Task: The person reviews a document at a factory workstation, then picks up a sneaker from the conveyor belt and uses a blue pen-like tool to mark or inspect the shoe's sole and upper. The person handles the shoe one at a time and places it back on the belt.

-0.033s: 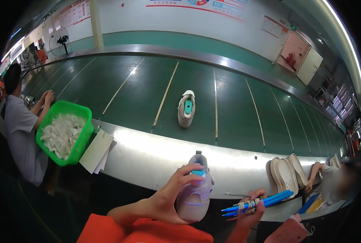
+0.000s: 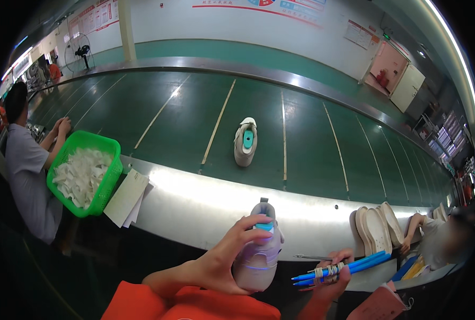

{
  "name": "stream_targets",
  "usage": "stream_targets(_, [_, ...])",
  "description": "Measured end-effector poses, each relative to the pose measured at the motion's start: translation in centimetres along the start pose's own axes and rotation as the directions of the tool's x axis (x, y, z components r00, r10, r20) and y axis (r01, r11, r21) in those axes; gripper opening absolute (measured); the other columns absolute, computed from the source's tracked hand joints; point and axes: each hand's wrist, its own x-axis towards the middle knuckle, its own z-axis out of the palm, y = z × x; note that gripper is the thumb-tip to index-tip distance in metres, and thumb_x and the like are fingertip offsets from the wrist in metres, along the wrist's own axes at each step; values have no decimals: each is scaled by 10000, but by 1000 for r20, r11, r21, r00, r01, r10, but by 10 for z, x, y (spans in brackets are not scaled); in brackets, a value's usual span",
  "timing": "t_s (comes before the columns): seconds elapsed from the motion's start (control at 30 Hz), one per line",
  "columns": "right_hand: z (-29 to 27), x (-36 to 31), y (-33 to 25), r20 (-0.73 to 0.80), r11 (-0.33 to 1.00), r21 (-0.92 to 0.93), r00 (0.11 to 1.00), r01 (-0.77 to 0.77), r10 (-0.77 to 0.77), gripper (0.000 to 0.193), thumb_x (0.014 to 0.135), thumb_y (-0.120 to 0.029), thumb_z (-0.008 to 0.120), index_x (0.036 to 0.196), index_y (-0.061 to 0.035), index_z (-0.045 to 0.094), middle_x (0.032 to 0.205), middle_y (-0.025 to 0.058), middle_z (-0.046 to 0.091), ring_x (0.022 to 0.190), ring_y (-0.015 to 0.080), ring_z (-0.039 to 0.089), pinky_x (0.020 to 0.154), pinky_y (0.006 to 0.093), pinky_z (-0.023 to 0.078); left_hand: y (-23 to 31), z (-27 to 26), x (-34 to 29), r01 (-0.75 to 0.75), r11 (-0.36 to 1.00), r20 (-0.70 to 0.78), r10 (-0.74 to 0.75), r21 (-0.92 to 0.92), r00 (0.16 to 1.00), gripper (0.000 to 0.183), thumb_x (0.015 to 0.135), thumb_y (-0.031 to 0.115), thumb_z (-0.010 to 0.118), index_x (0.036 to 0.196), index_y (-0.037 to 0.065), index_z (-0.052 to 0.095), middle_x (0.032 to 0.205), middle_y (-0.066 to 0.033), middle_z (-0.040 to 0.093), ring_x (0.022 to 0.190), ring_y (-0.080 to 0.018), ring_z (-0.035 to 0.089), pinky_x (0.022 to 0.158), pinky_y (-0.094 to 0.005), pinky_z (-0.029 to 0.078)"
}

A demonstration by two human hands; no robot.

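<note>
My left hand (image 2: 227, 256) grips a pale grey shoe (image 2: 254, 274), thumb at its toe end and fingers over the opening. Under the fingertips a turquoise piece (image 2: 264, 227) shows inside it, and a thin violet-blue line of light crosses the upper. To the right, my right hand (image 2: 334, 277) is closed around a bundle of blue pens (image 2: 361, 261) wrapped in rubber bands. A slim metal tool (image 2: 312, 257) also sticks out of that hand; its full shape is hidden. Ahead, another pale shoe (image 2: 244, 152) with a turquoise insert stands on the green conveyor belt (image 2: 184, 138).
A green basket (image 2: 116, 160) of white scraps stands at left, beside paper sheets (image 2: 125, 200). Several cream soles (image 2: 375, 229) lean at right on the metal ledge (image 2: 205, 208). People sit at far left (image 2: 27, 176) and far right (image 2: 440, 240). A pink card (image 2: 379, 305) is lower right.
The shoe in my left hand has tilted very slightly to the right. Otherwise the scene looks the same.
</note>
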Motion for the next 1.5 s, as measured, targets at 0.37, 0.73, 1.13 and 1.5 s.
stream_targets(0.37, [49, -14, -32, 31, 961, -219, 986, 168, -165, 382, 813, -393, 512, 734, -57, 348, 476, 14, 356, 363, 50, 304, 345, 171, 211, -4, 21, 10, 15, 997, -10, -14, 73, 1000, 819, 553, 116, 792, 1248, 97, 359, 1302, -178, 301, 1214, -380, 334, 991, -551, 240])
stream_targets(0.73, [48, -15, -26, 34, 956, -227, 983, 183, -180, 377, 798, -380, 538, 729, -62, 347, 478, 5, 347, 387, 55, 302, 390, 179, 218, -2, 18, 12, 37, 998, -45, -34, 57, 998, 840, 549, 122, 797, 1260, 94, 351, 1297, -177, 313, 1220, -375, 335, 1003, -533, 223])
stream_targets(1.13, [44, -15, -19, 15, 950, -190, 968, 250, -251, 418, 779, -391, 574, 711, -61, 326, 539, 4, 336, 436, 65, 294, 414, 198, 223, -5, 19, 13, 56, 996, -28, -55, 66, 998, 849, 551, 148, 802, 1267, 101, 349, 1307, -178, 305, 1235, -369, 324, 1002, -566, 210])
stream_targets(1.5, [35, -16, -15, 68, 961, -114, 967, 252, -245, 414, 776, -366, 608, 707, -68, 329, 540, -1, 337, 441, 68, 299, 419, 200, 240, -5, 17, 10, 73, 995, -22, -72, 68, 997, 866, 550, 162, 806, 1277, 113, 339, 1316, -174, 300, 1241, -382, 315, 995, -591, 209])
